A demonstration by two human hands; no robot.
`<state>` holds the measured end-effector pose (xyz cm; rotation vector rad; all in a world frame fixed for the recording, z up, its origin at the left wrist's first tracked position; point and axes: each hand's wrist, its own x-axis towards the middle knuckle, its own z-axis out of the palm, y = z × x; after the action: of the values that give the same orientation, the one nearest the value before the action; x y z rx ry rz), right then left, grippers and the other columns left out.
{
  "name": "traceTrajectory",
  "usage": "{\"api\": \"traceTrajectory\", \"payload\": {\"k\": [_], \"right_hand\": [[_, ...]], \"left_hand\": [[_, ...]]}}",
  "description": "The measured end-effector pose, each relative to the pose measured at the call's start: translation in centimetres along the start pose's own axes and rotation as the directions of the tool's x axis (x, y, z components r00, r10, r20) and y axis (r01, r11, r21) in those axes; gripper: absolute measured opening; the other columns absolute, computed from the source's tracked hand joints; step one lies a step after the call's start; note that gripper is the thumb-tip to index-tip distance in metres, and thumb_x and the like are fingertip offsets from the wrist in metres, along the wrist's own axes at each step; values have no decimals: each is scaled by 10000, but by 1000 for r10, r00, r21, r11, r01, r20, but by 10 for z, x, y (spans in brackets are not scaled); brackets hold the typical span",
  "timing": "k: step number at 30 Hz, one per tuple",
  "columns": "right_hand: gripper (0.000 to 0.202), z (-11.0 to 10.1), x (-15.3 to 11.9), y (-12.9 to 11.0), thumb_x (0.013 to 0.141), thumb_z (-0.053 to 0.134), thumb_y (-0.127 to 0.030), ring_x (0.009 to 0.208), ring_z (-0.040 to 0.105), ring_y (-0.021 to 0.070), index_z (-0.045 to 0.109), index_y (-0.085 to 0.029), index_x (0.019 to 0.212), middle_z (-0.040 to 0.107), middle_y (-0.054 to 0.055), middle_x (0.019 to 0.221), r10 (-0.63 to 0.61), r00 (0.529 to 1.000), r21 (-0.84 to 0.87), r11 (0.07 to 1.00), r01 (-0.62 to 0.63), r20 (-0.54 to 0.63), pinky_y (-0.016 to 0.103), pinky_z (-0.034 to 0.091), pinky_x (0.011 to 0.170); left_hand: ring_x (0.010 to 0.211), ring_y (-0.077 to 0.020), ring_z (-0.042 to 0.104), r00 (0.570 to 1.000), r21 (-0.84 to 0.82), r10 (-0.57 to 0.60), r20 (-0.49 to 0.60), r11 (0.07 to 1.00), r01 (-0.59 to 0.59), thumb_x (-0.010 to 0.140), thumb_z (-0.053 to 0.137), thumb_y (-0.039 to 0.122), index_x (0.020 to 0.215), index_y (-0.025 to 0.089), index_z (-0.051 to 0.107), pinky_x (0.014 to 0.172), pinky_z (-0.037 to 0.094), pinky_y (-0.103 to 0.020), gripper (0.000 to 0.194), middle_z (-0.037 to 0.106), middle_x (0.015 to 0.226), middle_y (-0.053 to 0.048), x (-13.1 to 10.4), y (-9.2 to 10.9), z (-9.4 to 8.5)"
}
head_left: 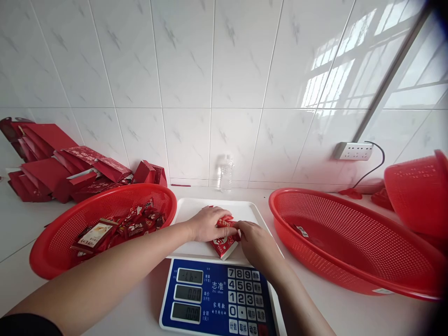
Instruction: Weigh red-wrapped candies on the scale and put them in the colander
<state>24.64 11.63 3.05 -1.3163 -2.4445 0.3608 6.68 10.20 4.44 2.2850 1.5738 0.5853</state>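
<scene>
While the left hand point(209, 225) and right hand point(258, 246) grip packets point(222, 247) above the scale point(217, 275), bunching seems underway; the next move calls for a snug hold.

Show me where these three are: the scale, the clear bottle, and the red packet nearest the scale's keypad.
Scale point(219, 285): head view, on its blue panel, at the logo.
Bottle point(227, 174): head view, middle of its body.
Packet point(223, 247): head view, lower front.
</scene>
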Motion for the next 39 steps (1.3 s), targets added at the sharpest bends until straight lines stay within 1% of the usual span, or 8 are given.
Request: {"api": "traceTrajectory", "payload": {"k": [4, 11, 15, 22, 26, 31, 36, 39], "right_hand": [[320, -1, -1, -2, 900, 377, -88, 937, 620, 211, 672, -192, 961, 711, 62, 1028, 23, 1000, -22, 999, -23, 0, 287, 373, 718], [357, -3, -3, -4, 927, 343, -98, 954, 629, 214, 669, -213, 1012, 706, 50, 1081, 54, 998, -38, 998, -55, -16, 287, 364, 697], [352, -2, -2, -5, 950, 354, -132, 1008, 630, 214, 659, -221, 1101, 694, 47, 1145, 28, 999, -25, 999, -29, -20, 285, 385, 730], [345, 1, -3, -3, 943, 375, -142, 990, 647, 207, 682, -222, 1080, 699, 34, 1143, 12, 1000, -13, 1000, -12, -9, 286, 411, 746], [380, -1, -4, -5, 946, 359, -136, 1050, 632, 216, 647, -222, 1178, 681, 29, 1204, 39, 999, -16, 999, -39, -29, 290, 415, 757], [367, -3, -3, -7, 955, 372, -165, 1056, 637, 240, 644, -219, 1194, 688, 44, 1202, 63, 998, -20, 998, -64, -29, 309, 417, 748], [335, -2, -3, -8, 956, 389, -174, 966, 667, 221, 663, -206, 1147, 721, 66, 1115, 42, 999, -2, 999, -42, -16, 300, 422, 730], [340, -2, -4, -8, 960, 375, -173, 935, 675, 202, 665, -214, 1132, 732, 54, 1086, 26, 999, 21, 999, -25, -27, 284, 424, 709]], "left_hand": [[1140, -307, 551, 997, 145, 75, 28, 986, -78, 829, 615, 586, 1112, 201, 646, 1009, 416, -460, 478, 630, 1178, -110, -3, 0, 2], [1116, -254, 588, 995, 102, 58, -77, 993, -50, 899, 581, 469, 1157, 183, 611, 986, 456, -407, 386, 656, 1180, -100, -1, -9, 7], [1169, -265, 555, 990, 131, 52, -130, 991, -34, 941, 503, 474, 1146, 192, 623, 1040, 407, -448, 369, 652, 1199, -102, -4, -6, 6], [1215, -275, 534, 994, 174, 106, 28, 979, -109, 894, 541, 557, 1208, 224, 603, 1074, 384, -457, 462, 619, 1268, -101, -10, -2, 0], [1287, -279, 489, 999, 134, 42, -10, 990, -40, 892, 545, 555, 1286, 209, 542, 1102, 367, -448, 525, 570, 1361, -117, -12, -5, -1], [1367, -334, 392, 995, 164, -72, -75, 983, 84, 908, 441, 630, 1372, 175, 457, 1125, 305, -542, 650, 460, 1460, -175, -19, -7, 0], [1434, -345, 279, 986, 216, -169, 10, 963, 163, 903, 410, 660, 1407, 200, 436, 1140, 239, -599, 683, 384, 1511, -179, -21, 4, 6], [1408, -367, 316, 987, 212, -157, 19, 966, 149, 900, 433, 642, 1354, 208, 501, 1112, 285, -607, 632, 438, 1465, -173, -17, 9, 10]]}}
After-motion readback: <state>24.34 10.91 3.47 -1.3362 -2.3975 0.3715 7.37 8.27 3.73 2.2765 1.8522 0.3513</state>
